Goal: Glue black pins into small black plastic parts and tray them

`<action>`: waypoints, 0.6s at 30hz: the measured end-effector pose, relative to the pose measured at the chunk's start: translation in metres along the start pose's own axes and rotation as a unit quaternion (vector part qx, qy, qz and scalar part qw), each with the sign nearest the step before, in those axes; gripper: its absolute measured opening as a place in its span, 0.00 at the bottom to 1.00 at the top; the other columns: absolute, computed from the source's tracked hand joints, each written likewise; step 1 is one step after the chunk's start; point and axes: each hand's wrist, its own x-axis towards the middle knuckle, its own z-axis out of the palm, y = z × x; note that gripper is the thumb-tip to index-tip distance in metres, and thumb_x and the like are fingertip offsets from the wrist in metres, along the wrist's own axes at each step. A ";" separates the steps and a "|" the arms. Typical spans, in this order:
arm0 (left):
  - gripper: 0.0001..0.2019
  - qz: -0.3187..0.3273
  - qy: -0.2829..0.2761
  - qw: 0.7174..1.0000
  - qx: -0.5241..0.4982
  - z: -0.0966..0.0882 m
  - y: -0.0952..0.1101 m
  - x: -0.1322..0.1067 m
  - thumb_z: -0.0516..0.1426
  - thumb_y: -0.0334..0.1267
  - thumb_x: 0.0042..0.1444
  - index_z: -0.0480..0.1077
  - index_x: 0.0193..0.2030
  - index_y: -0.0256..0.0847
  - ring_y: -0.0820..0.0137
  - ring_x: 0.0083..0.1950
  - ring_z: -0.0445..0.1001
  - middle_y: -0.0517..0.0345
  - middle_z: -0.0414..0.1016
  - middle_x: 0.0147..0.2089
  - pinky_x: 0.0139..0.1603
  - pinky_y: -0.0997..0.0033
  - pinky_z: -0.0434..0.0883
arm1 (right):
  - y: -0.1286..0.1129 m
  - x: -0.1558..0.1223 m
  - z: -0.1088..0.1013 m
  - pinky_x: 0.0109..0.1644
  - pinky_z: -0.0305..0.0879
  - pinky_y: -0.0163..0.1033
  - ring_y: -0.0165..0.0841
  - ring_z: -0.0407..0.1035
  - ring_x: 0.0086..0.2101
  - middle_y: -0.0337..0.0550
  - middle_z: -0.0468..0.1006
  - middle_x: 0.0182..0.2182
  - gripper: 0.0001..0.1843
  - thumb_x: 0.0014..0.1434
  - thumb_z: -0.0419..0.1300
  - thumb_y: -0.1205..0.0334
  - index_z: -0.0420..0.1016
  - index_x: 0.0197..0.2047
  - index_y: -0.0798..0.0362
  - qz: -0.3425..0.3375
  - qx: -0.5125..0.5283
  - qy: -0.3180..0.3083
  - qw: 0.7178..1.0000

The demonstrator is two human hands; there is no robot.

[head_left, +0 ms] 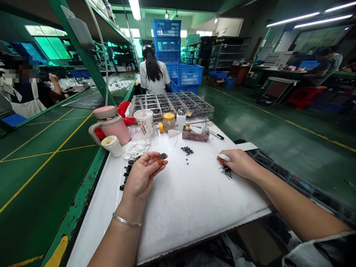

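Note:
Between its fingertips my left hand point(144, 171) pinches a small dark part point(163, 156), raised over the white work surface point(178, 207). My right hand point(236, 161) is closed around a smooth white object point(224, 157); only its rounded end shows, so its kind cannot be made out. Just below the right fingers lies a loose bunch of thin black pins point(227, 171). Small black rings point(187, 150) are heaped between the hands, with a couple lying apart. Partly behind my left hand, a row of black moulded parts point(126, 176) runs along the left side.
At the back stand a pink jug point(118, 128), a patterned cup point(144, 122), a yellow-lidded jar point(168, 123) and a small box point(195, 134) of supplies. Behind them is a divided tray point(172, 102) of dark parts. A person point(154, 72) sits beyond, near stacked blue crates point(167, 40).

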 end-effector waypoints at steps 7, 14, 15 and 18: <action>0.12 -0.038 -0.040 0.996 -0.070 0.003 -0.001 -0.002 0.65 0.28 0.45 0.75 0.39 0.35 0.75 0.36 0.76 0.51 0.78 0.39 0.40 0.79 0.74 | -0.006 0.004 -0.011 0.32 0.60 0.33 0.32 0.71 0.30 0.38 0.79 0.26 0.06 0.49 0.57 0.69 0.76 0.27 0.51 0.028 0.089 0.011 0.996; 0.11 -0.057 -0.058 0.986 -0.148 0.006 -0.002 -0.007 0.65 0.25 0.43 0.73 0.34 0.36 0.77 0.34 0.75 0.57 0.75 0.35 0.37 0.82 0.75 | -0.086 0.004 -0.025 0.26 0.64 0.33 0.29 0.68 0.22 0.39 0.74 0.20 0.08 0.49 0.64 0.59 0.74 0.26 0.55 -0.058 0.428 0.045 0.901; 0.11 -0.062 -0.056 0.985 -0.152 0.007 -0.003 -0.007 0.65 0.25 0.44 0.73 0.36 0.36 0.77 0.34 0.75 0.57 0.74 0.35 0.37 0.83 0.75 | -0.100 0.006 -0.022 0.26 0.65 0.34 0.29 0.68 0.22 0.40 0.75 0.20 0.09 0.49 0.65 0.58 0.74 0.27 0.56 -0.079 0.472 0.045 0.877; 0.10 -0.075 -0.051 0.981 -0.169 0.008 -0.004 -0.008 0.64 0.26 0.47 0.73 0.37 0.36 0.78 0.33 0.74 0.57 0.74 0.36 0.37 0.82 0.75 | -0.135 0.012 -0.010 0.27 0.66 0.34 0.29 0.68 0.23 0.40 0.75 0.22 0.10 0.50 0.66 0.58 0.75 0.28 0.56 -0.136 0.538 0.059 0.830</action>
